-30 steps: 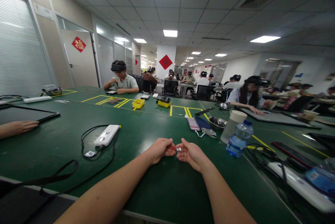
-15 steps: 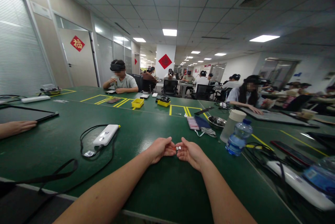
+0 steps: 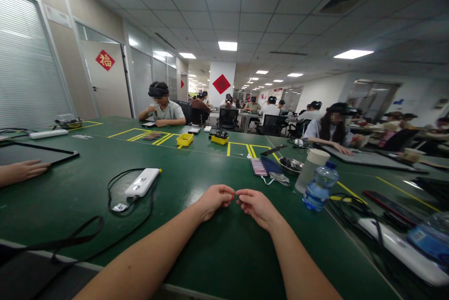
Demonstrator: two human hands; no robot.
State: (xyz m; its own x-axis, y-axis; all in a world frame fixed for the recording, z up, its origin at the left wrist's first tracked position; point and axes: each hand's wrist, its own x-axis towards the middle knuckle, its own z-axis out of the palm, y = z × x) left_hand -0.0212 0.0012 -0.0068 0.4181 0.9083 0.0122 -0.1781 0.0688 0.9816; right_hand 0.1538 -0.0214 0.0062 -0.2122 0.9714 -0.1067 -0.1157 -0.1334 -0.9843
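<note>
My left hand (image 3: 214,199) and my right hand (image 3: 255,205) meet fingertip to fingertip over the green table (image 3: 196,253), just in front of me. Both are pinched shut. Whatever sits between the fingers is hidden by them. A white power bank (image 3: 142,182) with a black cable lies to the left of my left hand. A water bottle (image 3: 320,187) with a blue label stands to the right of my right hand.
A blue face mask (image 3: 271,169), a metal bowl (image 3: 291,165) and a frosted cup (image 3: 309,166) sit beyond my hands. Two yellow trays (image 3: 184,139) lie farther back. Another person's hand (image 3: 23,170) rests by a black tablet (image 3: 31,153) at left. Cables and devices crowd the right edge.
The small red and silver piece seen between my fingertips earlier is now covered, as both hands have closed together. The hands stay in the same spot.
</note>
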